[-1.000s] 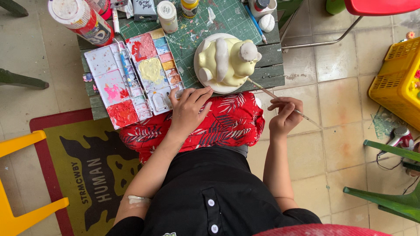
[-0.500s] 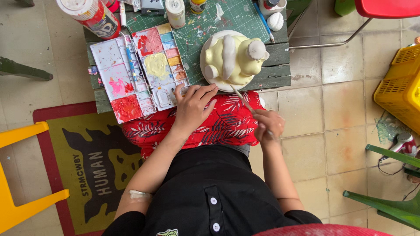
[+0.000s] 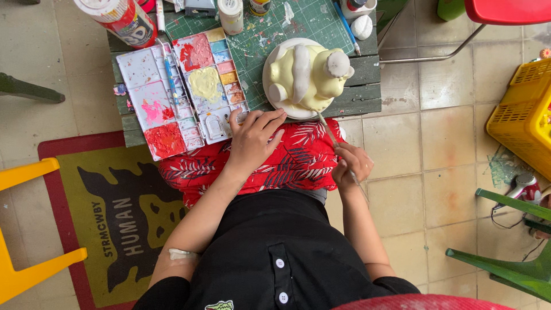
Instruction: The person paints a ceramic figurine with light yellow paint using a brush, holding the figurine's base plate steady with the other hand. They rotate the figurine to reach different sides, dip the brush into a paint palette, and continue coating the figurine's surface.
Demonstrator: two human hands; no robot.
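Pale yellow covers the plaster figure [image 3: 307, 74], which stands on a white round plate [image 3: 274, 97] at the near edge of a low wooden table [image 3: 367, 97] topped with a green cutting mat [image 3: 270, 28]; the right hand [image 3: 353, 163] is closed around a thin paintbrush [image 3: 333, 138], fingers pinched on the shaft, and the brush tip reaches up to the lower edge of the figure; the left hand [image 3: 252, 140] lies flat and open on the red patterned cloth [image 3: 287, 163] over the person's lap, holding nothing, its fingertips touching the table edge just beside the plate. To the left of the figure lie 2 paint palettes [image 3: 172, 92], one with red and pink patches, the other with a large pale yellow well and small coloured squares; a blue-handled brush [image 3: 170, 74] rests across them. At the far side of the table stand a large paint bottle [image 3: 120, 20] and a smaller white bottle [image 3: 231, 14]. A yellow plastic basket [image 3: 525, 115] sits on the tiled floor to the right; a mat with a yellow and black print [image 3: 109, 218] lies on the left.
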